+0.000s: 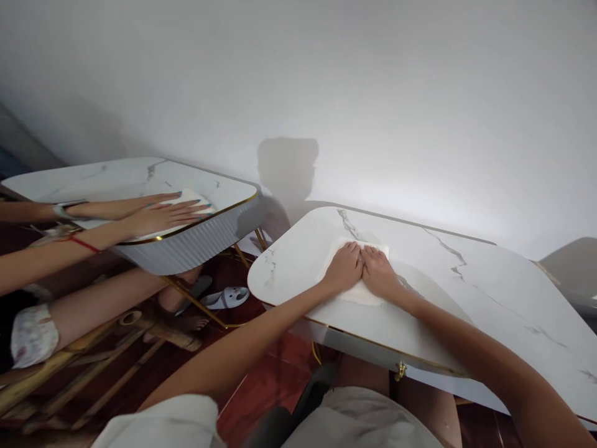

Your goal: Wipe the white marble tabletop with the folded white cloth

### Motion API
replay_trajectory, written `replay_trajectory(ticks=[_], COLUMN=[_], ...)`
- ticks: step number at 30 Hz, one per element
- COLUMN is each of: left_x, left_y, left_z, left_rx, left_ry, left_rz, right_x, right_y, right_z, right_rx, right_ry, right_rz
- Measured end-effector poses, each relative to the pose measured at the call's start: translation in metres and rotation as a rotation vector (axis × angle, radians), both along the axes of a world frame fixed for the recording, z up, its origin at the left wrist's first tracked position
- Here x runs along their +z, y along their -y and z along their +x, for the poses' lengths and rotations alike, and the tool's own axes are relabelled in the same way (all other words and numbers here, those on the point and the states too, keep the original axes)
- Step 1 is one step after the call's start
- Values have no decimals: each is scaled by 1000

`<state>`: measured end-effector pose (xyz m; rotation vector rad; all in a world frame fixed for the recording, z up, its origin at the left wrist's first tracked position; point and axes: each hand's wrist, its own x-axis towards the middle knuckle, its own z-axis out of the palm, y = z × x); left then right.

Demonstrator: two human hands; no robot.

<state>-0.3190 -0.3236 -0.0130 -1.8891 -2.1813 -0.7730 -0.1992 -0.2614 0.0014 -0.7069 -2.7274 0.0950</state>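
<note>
A thin white cloth [359, 295], paper or fabric I cannot tell, lies spread on the white marble-patterned table [289, 249] in front of me. My left hand [344, 267] rests palm down on it, fingers pointing away from me. Right beside it, my right hand [380, 270] also presses flat on the cloth, and the fingertips of the two hands touch or nearly touch. Both hands lie open on top, without gripping. The cloth's edges show behind the fingers and below the wrists; its middle is hidden.
To the left, a co-worker's two hands [161, 214] lie on another white cloth [189, 196] on a similar table [130, 168]. A gold drawer knob [400, 371] sticks out of my table's front. Bamboo furniture [153, 330] and a white slipper [233, 297] are at lower left. A wall [420, 112] stands behind.
</note>
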Motion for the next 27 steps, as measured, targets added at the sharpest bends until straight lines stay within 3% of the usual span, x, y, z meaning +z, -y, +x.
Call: replay_trajectory(ticks=[5, 16, 22, 27], left_x=[15, 9, 13, 15], left_y=[-53, -135, -171, -187], left_z=[-30, -110, -114, -93], left_rx=[-25, -28, 22, -35], left_ry=[98, 67, 17, -45], left_rz=[47, 77, 19, -28], right_x=[6, 1, 2, 2], right_y=[-54, -135, -168, -169], right_z=[-35, -116, -121, -98], right_rx=[-49, -58, -72, -202], right_ry=[15, -59, -64, -39], right_rz=[-41, -29, -15, -9])
